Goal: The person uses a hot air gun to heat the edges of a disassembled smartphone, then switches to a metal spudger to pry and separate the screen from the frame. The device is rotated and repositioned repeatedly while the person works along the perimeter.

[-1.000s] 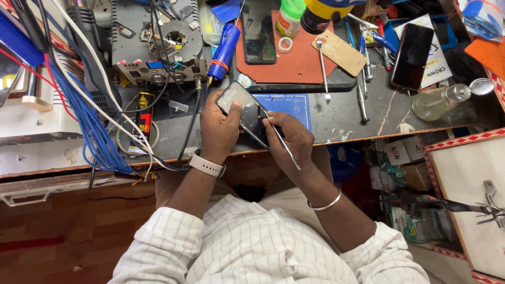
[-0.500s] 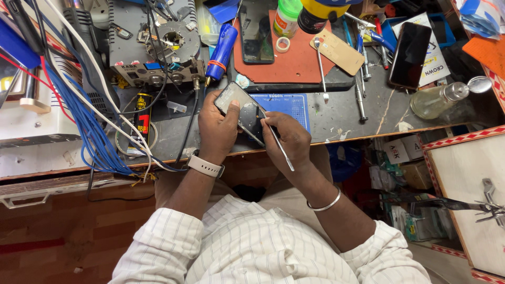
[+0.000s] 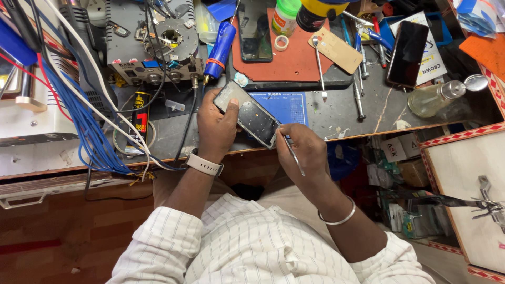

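Observation:
My left hand (image 3: pixel 214 126) grips an opened phone frame (image 3: pixel 247 112), held tilted above the front edge of the workbench (image 3: pixel 363 118). My right hand (image 3: pixel 305 150) pinches a thin metal tool (image 3: pixel 291 152) whose tip touches the frame's lower right end. A pale watch (image 3: pixel 204 164) is on my left wrist and a silver bangle (image 3: pixel 336 216) on my right. A blue mat (image 3: pixel 286 105) lies on the bench just behind the frame.
A grey bench unit (image 3: pixel 152 47) with blue and white cables (image 3: pixel 89 131) fills the left. A red mat (image 3: pixel 294 55) carries a dark phone (image 3: pixel 255 31) and tape roll. Another phone (image 3: pixel 407 46), tools and a clear bottle (image 3: pixel 436 97) lie right. A white panel (image 3: pixel 473 194) stands lower right.
Both hands have shifted slightly with the phone frame, which now lies more tilted, and the tool's tip has moved to the frame's lower end.

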